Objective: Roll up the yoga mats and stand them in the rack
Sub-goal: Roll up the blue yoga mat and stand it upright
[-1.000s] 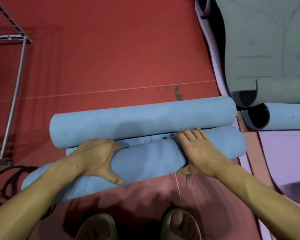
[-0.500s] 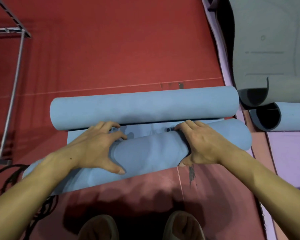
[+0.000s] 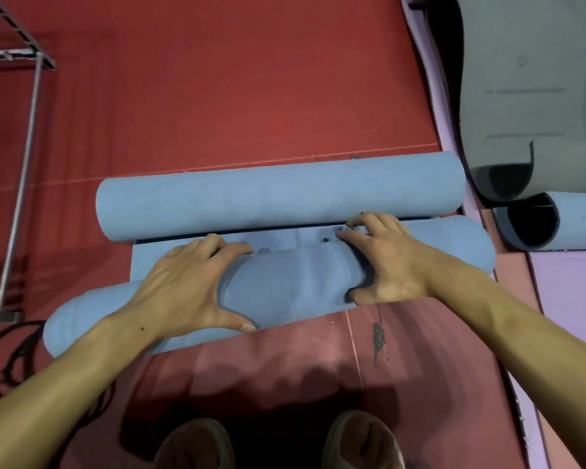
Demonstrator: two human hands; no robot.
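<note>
A blue yoga mat lies across the red floor, curled from both ends. Its near roll [image 3: 291,282] runs from lower left to right, and its far roll [image 3: 278,201] lies just beyond, with a narrow flat strip [image 3: 149,262] between them. My left hand [image 3: 190,286] grips the near roll left of its middle, fingers over the top and thumb on the near side. My right hand [image 3: 386,262] grips the same roll further right, its fingertips at the gap between the rolls. A metal rack frame [image 3: 24,154] stands at the left.
A grey mat [image 3: 538,89] lies at the upper right with a curled corner. Another blue rolled mat [image 3: 575,221] lies beside it, and a purple mat [image 3: 572,299] covers the floor at the right. Dark cords [image 3: 11,353] trail at the left. My feet [image 3: 274,445] are at the bottom.
Both hands have pushed the near roll away from me, so the flat strip between the two rolls has narrowed. My fingers have shifted forward over the roll's top.
</note>
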